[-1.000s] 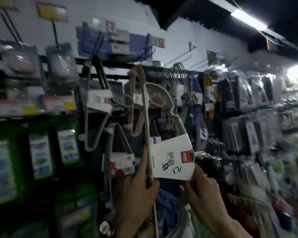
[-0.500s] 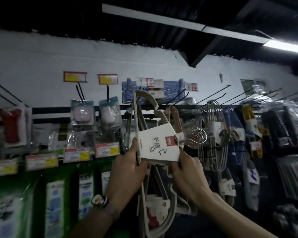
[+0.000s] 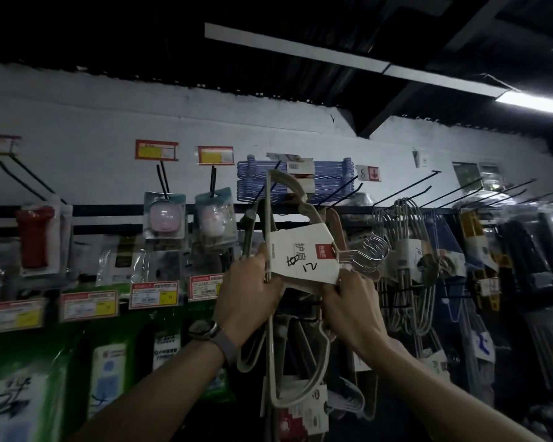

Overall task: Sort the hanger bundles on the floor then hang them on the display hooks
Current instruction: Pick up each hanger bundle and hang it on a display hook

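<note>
Hanger bundle [image 3: 313, 269], a set of pale plastic hangers strapped together by a white paper band [image 3: 288, 247] with handwriting on it, is being held up sideways between both hands, in front of the rack and not yet on any peg.

Starting at the left, the left hand [image 3: 249, 291], with a watch [image 3: 205, 330] on its wrist, is gripping the long straight bars, its fingers curling round them at the band's left edge. Between the hands the band is facing me. The right hand [image 3: 351, 311] is gripping the bundle at the band's lower right corner, from below. Just above and to the right of that hand, the bundle's metal hooks [image 3: 372, 252] are sticking out sideways towards a clump of wire hangers [image 3: 409, 237] hanging on the rack. Higher up, beyond the right hand, bare black display hooks [image 3: 407, 187] are jutting from the wall.

I am judging the bundle to be light and stiff but awkward. The frames look smooth and may be sliding inside the band, and paper tears. It seems safer to be holding the bars and hook necks rather than the band alone while turning the hooks towards a peg.
</note>
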The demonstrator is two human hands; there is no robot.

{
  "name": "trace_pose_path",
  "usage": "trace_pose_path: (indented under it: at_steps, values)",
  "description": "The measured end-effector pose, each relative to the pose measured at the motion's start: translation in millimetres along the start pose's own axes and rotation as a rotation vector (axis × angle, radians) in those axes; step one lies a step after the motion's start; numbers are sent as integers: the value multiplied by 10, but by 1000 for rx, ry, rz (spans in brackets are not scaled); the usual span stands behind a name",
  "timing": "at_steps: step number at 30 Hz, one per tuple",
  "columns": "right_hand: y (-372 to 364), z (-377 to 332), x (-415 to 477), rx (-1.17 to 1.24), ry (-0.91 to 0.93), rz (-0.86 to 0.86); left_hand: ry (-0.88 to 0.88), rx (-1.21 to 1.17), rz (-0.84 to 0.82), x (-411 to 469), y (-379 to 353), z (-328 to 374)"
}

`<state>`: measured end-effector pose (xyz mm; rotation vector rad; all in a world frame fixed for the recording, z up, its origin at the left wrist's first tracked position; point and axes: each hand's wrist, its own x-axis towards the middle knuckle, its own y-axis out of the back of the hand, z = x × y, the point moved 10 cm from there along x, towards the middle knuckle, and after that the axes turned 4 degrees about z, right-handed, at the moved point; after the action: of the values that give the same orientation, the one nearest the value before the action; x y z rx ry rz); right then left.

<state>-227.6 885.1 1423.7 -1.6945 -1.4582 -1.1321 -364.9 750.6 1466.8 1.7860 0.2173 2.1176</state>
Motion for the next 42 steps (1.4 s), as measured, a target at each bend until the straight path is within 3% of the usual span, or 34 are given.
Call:
trace_pose_path:
  at_steps: [21,30,34,42]
  values:
    - [-123,61,65,-14,11,95,-79,28,41,206,-202,-227]
    - [-477,39,236,-135,-23,-110,39,245,-21,279,-378,-507]
    - [-538,63,194,-158,-108,-96,81,342,-72,283,-587,-603]
    - [-902,-6,-167,-21,-107,-197,129,207,-27,220,-734,-832]
